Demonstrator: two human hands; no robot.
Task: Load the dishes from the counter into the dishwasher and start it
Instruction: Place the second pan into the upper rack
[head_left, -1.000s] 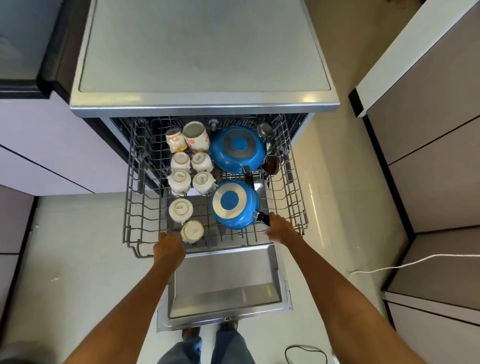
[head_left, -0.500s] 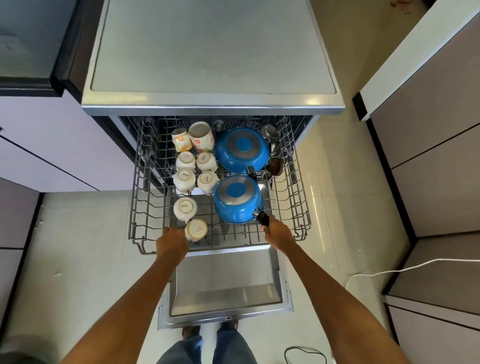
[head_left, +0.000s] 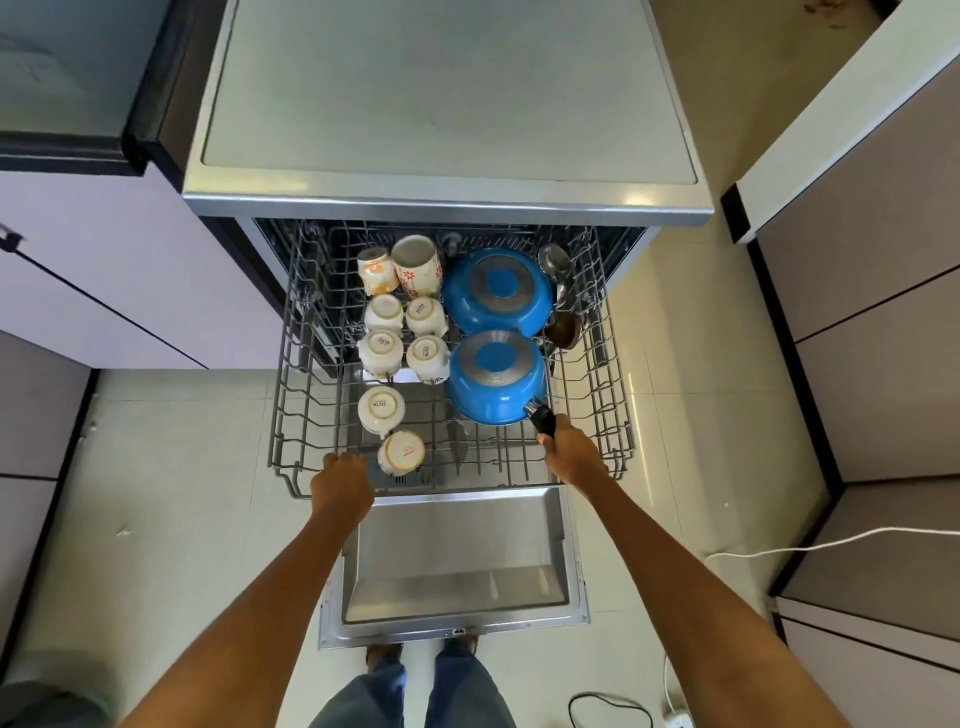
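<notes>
Rack front gripped by left hand, right hand grasping pan handle, cups beside.

Rack of grey coated wire. Two pans with glossy blue enamel-like sides and dull metal base rings. Cups of glazed cream ceramic, smooth and shiny. Dishwasher door lined in brushed stainless steel, softly reflective. Countertop matt and pale. Floor tiles glossy.
</notes>
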